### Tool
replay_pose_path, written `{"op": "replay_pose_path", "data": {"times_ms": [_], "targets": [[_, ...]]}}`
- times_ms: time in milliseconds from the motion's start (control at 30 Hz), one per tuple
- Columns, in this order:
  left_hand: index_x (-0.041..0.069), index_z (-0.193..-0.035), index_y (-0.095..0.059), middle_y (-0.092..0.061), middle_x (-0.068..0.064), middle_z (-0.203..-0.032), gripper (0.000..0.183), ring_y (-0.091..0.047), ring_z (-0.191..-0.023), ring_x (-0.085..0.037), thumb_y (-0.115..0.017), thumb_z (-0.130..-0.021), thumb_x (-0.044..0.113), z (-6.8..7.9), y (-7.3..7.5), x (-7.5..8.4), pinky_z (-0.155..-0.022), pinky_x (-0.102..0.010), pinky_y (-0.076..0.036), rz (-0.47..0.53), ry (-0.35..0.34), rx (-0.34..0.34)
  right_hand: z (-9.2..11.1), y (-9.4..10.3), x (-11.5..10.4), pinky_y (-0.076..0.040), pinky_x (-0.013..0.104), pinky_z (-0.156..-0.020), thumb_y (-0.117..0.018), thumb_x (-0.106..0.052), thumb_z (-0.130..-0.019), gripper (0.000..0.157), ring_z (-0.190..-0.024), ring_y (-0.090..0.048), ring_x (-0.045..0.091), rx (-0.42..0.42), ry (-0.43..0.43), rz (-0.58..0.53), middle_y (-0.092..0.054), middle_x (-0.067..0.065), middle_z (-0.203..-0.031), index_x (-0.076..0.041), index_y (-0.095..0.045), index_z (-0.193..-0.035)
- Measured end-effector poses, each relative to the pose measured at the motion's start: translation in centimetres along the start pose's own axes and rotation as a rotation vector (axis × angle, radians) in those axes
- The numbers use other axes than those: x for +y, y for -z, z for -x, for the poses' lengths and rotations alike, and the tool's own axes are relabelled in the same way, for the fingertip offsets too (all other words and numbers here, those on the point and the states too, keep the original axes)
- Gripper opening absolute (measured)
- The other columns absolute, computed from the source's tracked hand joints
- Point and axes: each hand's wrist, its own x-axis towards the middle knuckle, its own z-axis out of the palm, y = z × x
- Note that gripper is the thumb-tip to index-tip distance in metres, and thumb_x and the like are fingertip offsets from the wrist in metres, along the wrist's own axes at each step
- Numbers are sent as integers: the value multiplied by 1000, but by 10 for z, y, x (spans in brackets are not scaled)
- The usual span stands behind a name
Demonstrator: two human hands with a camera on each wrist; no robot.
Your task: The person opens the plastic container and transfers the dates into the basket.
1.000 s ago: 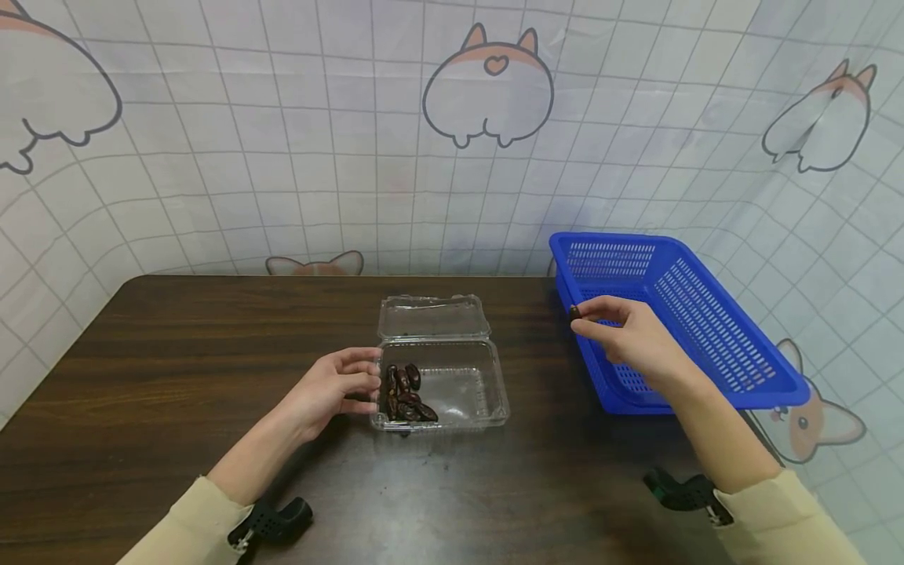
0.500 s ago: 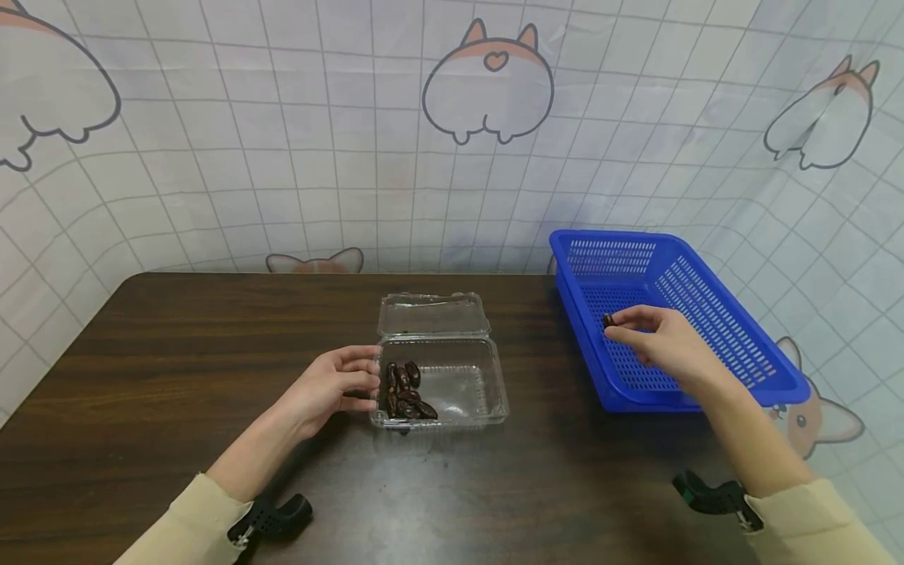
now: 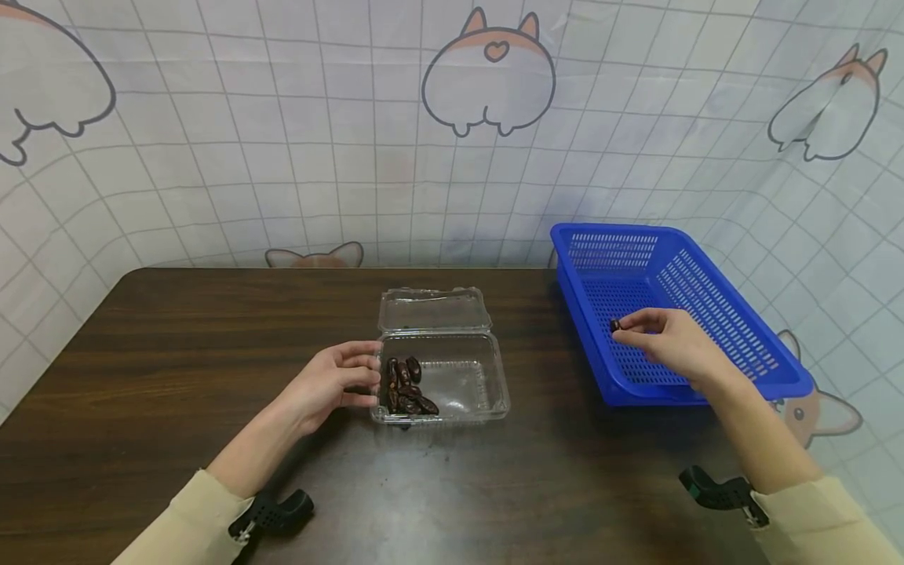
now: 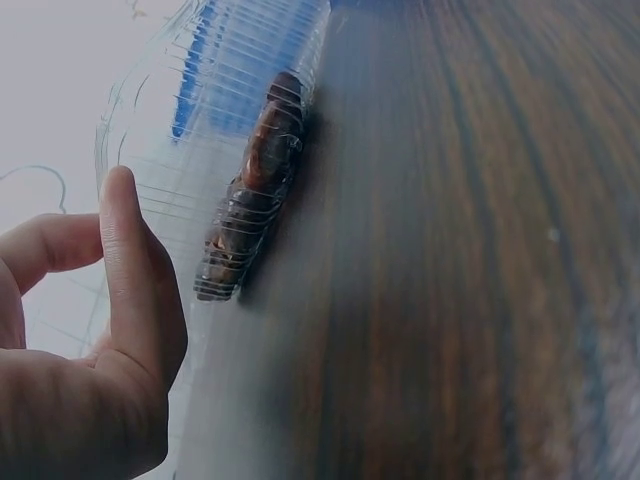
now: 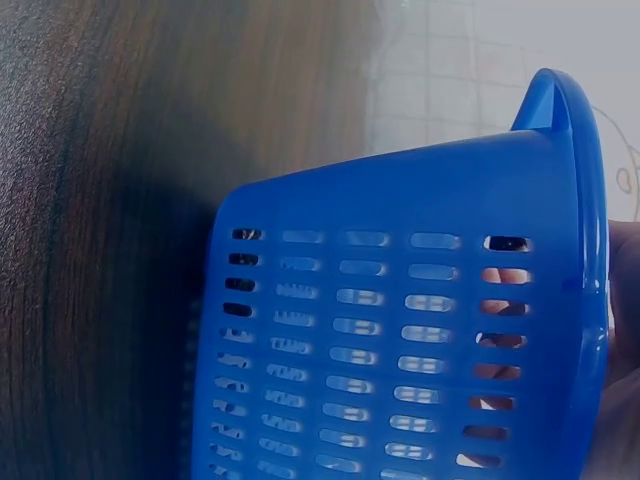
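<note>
My left hand (image 3: 339, 384) rests its spread fingertips against the left rim of a clear plastic clamshell box (image 3: 459, 384), whose lid is folded back. Several dark, glossy dates (image 3: 406, 388) lie in the left part of the box; the left wrist view shows dates (image 4: 250, 190) through its ribbed side. Over the blue plastic basket (image 3: 600, 353), my right hand (image 3: 671, 341) pinches one date (image 3: 614, 325) between thumb and fingertips. In the right wrist view, the basket wall (image 5: 390, 200) covers most of that hand, with bits of finger showing through its slots.
A dark wood-grain table (image 3: 212, 337) carries the box and the basket. Small dark specks lie on the table in front of the box. Behind stands a white grid-patterned curtain (image 3: 318, 157) with cartoon animals.
My right hand has carried the date from the basket's left rim to the right, over its inside, and slowed there. The left hand stays at the box.
</note>
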Motion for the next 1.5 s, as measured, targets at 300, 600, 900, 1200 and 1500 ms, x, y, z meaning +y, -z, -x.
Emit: {"op": "replay_pose_path", "data": {"times_ms": [300,600,900,1200,1500], "targets": [[-6,-150,-40,-58,-8,-105,58,-64,-85,-19,-62,-96,-3,1,-1,-1,-76,-36,-62,4,7,8,4,-1,5,-53,40,-82,-66,-38,-101,50,-110,-59,35,-14,14,97,-67,20,-122,4,-65,-128],[-5,-149,-41,-58,-7,-104,58,-63,-85,-20,-62,-95,-4,0,1,-4,-77,-37,-62,-4,12,19,7,0,5,-57,39,-78,-66,-38,-101,49,-94,-64,27,-61,24,101,-68,16,-117,3,-65,-128],[-5,-149,-41,-57,-10,-106,58,-63,-85,-20,-62,-95,-3,0,1,-4,-76,-37,-62,1,13,16,6,-1,-6,-50,35,-58,-60,-42,-104,49,-72,-60,24,-33,50,85,-70,12,-105,2,-65,-127],[-5,-149,-41,-57,-9,-107,57,-63,-86,-20,-62,-96,-3,0,1,-4,-77,-37,-62,-2,17,21,2,-8,-32,-55,35,-67,-60,-41,-104,43,-79,-63,24,43,135,121,-69,13,-110,-3,-67,-124],[-6,-150,-40,-57,-9,-106,58,-63,-86,-19,-62,-96,-2,-1,0,-1,-76,-36,-62,-1,1,11,-6,-18,-56,-57,35,-73,-62,-37,-104,37,-86,-66,25,39,194,103,-72,12,-110,-5,-68,-122]]}}
